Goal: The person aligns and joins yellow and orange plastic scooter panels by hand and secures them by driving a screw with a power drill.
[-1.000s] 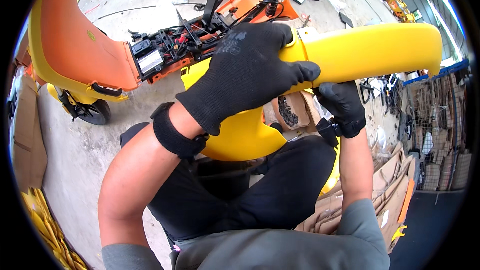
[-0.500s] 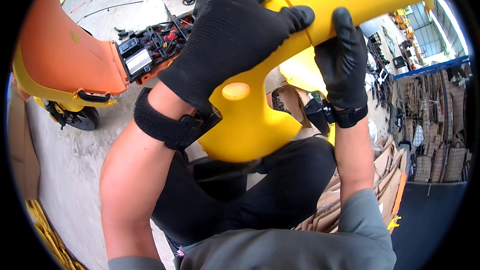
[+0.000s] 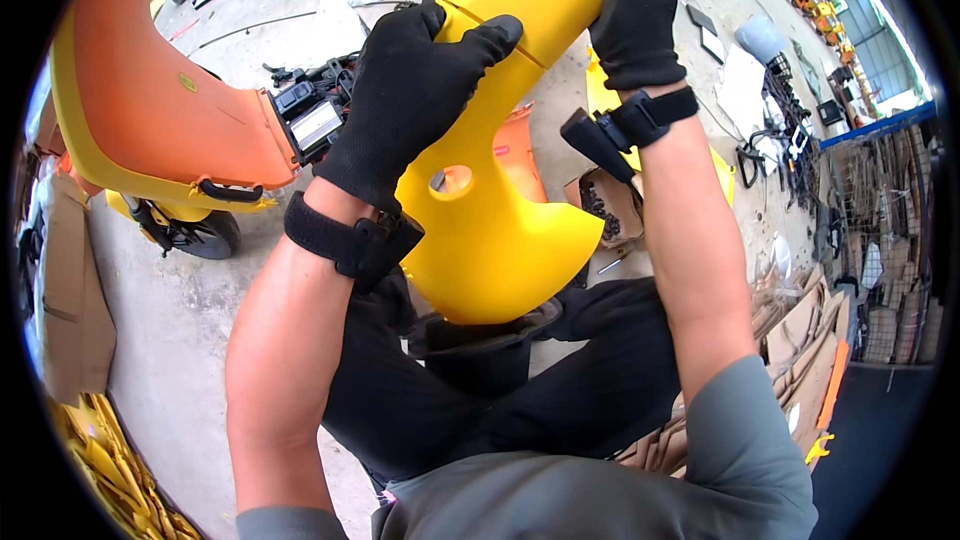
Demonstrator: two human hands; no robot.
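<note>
Two-part yellow panel held in front of you, its seam line open to view

The yellow panel (image 3: 490, 260) is in front of you, its near end between your knees, its far end running out of view. Your left hand (image 3: 415, 90) grasps its left edge, thumb lying across the face by the seam (image 3: 500, 40). Your right hand (image 3: 640, 25) is against the right edge of the upper section (image 3: 545, 0); its fingertips leave the view, so you cannot tell how firmly it is closed.

As for progress, the two sections sit end to end, so joining looks well advanced, though the dark line between them suggests the fit needs checking. Whether anything fastens them cannot be told. The panel is apart from the orange vehicle body (image 3: 165, 90) on the left, so any mounting there would be undone.

The panel is glossy, smooth and bright, narrow at the middle and flaring to a rounded near end with a pointed right corner. An oval opening (image 3: 452, 180) pierces it below your left hand. No crack shows on the visible face.
</note>
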